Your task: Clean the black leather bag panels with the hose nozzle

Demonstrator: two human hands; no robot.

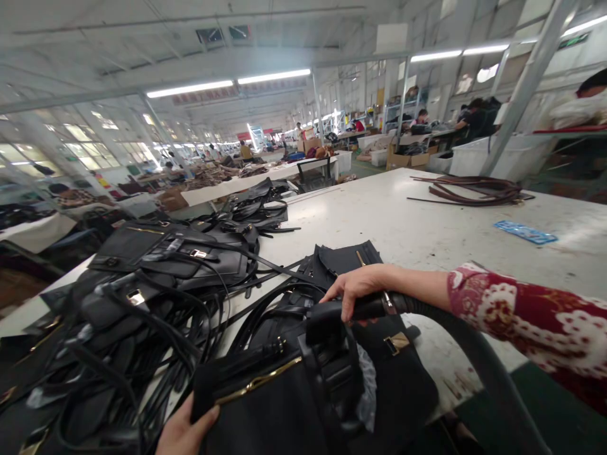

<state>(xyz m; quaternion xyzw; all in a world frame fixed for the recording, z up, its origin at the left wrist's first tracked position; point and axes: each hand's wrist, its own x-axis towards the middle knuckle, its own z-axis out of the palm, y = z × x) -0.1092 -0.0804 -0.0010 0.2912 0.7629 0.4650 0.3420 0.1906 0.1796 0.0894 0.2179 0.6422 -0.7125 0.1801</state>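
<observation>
A black handbag [265, 414] with a gold zipper [258, 381] and a gold clasp lies in front of me at the table's near edge. My left hand [187, 428] grips its left corner, the thumb on top and the other fingers partly hidden. In my right hand [363, 287] is the black nozzle of a vacuum hose [474, 347], its fingers wrapped over the tube. The nozzle's end is over the middle of the bag, near a handle and some clear plastic wrap [366, 388]. Whether it touches the bag, I cannot tell.
Several black handbags with long straps [208, 253] are piled across the left of the white table [360, 212]. Brown straps [478, 189] and a blue patterned strip [525, 232] lie at the right. A slanted metal post [526, 88] stands beyond; people work farther back.
</observation>
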